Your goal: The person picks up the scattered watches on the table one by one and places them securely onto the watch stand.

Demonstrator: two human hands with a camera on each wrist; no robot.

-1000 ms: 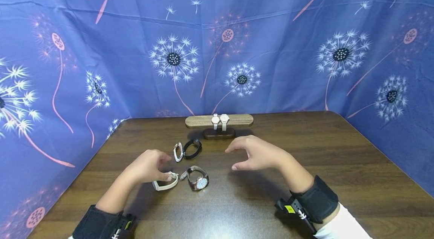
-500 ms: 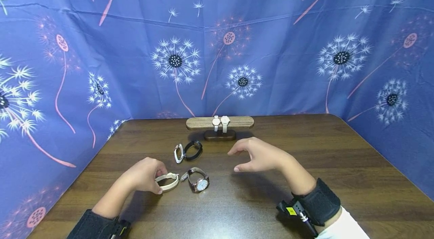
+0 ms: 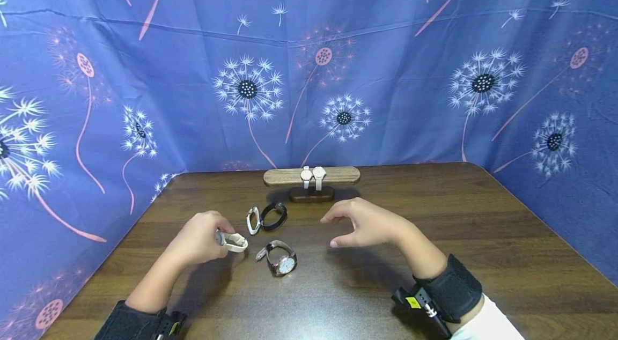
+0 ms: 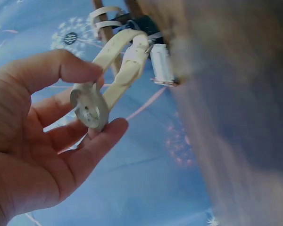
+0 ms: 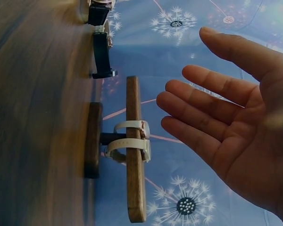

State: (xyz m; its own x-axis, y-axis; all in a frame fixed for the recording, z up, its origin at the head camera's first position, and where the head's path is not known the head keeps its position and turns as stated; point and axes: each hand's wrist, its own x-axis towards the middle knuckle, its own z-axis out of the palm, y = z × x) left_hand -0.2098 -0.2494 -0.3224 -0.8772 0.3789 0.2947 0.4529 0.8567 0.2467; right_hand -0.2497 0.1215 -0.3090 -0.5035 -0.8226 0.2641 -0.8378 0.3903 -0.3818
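A cream-strapped wristwatch with a round metal case [image 3: 234, 242] is pinched by the left hand [image 3: 200, 238], just above the dark wooden bench [image 3: 434, 233] at its left-centre. In the left wrist view the round case back [image 4: 88, 106] is gripped between the thumb [image 4: 47, 70] and the curled fingers [image 4: 96, 143], with the cream strap looping away from the palm. The right hand [image 3: 369, 222] is held wide and holds nothing, hovering above the bench to the right of the loose watches; in the right wrist view its fingers [image 5: 212, 106] are seen spread and nearly straight, palm turned toward the stand.

Just beside the held watch, a brown-strapped wristwatch with a white dial [image 3: 280, 258] is laid on the bench. Farther back, a white carabiner-shaped watch band [image 3: 253, 220] and a black closed-loop wristband [image 3: 274, 215] are set touching each other. At the back edge, a light wooden T-bar watch stand on a dark oval base [image 3: 338, 175] is placed, and two pale-strapped watches [image 3: 312, 175] are hung side by side at its middle. The bench is enclosed on three sides by a blue cloth backdrop printed with white and pink dandelions [image 3: 145, 61]. Black wrist straps [image 3: 454, 289] are worn on both forearms.
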